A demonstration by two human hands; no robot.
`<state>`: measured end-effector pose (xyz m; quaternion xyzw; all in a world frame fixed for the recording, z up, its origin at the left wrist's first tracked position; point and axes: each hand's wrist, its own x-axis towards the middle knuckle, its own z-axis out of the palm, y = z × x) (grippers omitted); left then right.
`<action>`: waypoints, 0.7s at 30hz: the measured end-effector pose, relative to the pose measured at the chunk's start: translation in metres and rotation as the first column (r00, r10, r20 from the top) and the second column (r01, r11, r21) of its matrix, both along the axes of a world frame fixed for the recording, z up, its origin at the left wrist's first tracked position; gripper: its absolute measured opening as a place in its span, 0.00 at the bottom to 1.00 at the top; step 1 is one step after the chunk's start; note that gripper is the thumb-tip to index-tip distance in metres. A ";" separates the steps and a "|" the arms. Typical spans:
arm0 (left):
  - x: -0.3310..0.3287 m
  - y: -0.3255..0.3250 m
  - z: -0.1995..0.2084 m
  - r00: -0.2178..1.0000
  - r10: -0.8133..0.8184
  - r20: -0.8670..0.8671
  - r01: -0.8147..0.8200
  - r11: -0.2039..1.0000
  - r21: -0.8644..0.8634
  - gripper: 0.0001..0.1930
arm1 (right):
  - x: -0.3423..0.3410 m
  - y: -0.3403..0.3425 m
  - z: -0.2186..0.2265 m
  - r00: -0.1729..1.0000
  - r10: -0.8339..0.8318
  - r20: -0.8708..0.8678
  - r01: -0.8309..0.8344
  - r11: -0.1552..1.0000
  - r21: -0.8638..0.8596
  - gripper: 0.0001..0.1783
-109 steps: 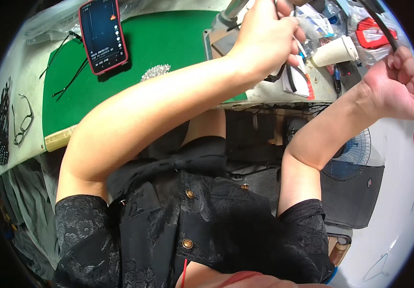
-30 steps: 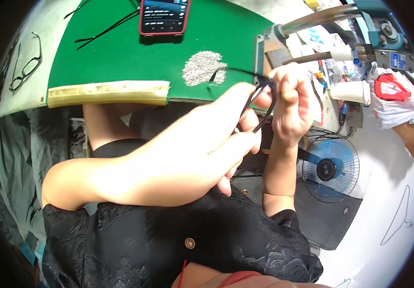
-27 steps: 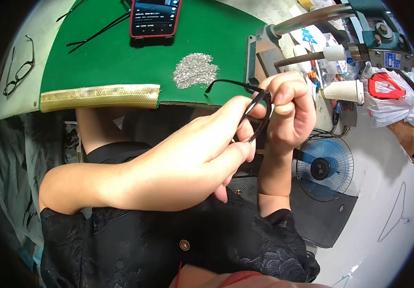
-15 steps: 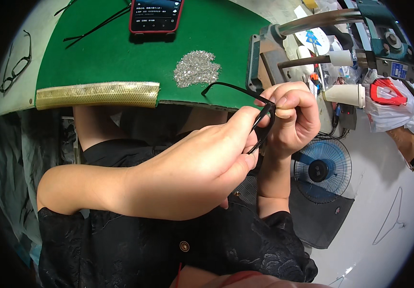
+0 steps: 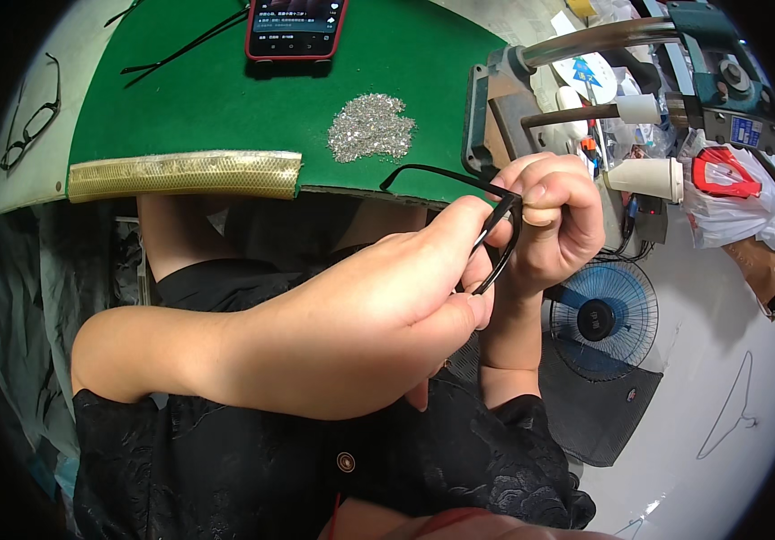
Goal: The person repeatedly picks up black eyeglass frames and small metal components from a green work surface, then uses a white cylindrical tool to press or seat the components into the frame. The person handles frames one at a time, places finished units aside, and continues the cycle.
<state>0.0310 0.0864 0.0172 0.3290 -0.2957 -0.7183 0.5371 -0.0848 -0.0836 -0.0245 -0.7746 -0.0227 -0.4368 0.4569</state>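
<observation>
Black-framed eyeglasses (image 5: 496, 219) are held between my two hands, just off the front edge of the green table mat. My left hand (image 5: 369, 315) reaches across and is closed around the rim and one temple, its thumb pressing from below. At the frame's corner near the hinge, the thumb and fingertips of my right hand (image 5: 556, 211) pinch together. Whatever small part lies under those fingertips is hidden. One thin temple sticks out leftward, its curved tip over the mat's edge, a little below a pile of small shiny metal pieces (image 5: 371, 128).
A gold mesh-covered strip (image 5: 185, 175) lines the front edge of the green mat (image 5: 207, 108). A phone (image 5: 293, 36) stands at the back; other glasses (image 5: 32, 135) lie far left. Right are a metal press (image 5: 576, 45), a white cup (image 5: 646, 180) and a fan (image 5: 599, 317).
Both hands and the eyeglasses have shifted very slightly right. My left thumb has slid a little along the rim. The grip on the frame is the same.
</observation>
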 end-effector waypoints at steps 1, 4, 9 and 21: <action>0.000 0.000 0.000 1.000 0.000 0.020 0.000 1.000 -0.002 0.23 | -0.001 0.000 0.000 1.000 0.013 -0.004 -0.013 1.000 0.025 0.15; -0.001 0.001 0.000 0.994 0.018 0.104 -0.015 0.999 -0.033 0.23 | -0.003 0.000 -0.002 0.999 0.045 -0.018 -0.043 0.996 0.084 0.17; -0.005 0.000 -0.003 0.954 0.072 0.291 -0.038 0.992 -0.123 0.23 | -0.006 0.001 0.000 0.997 0.042 -0.068 -0.036 0.995 0.093 0.18; 0.001 -0.001 0.003 0.998 -0.044 -0.035 0.044 0.999 -0.005 0.23 | -0.004 0.003 0.002 0.997 0.073 -0.009 -0.071 0.990 0.126 0.18</action>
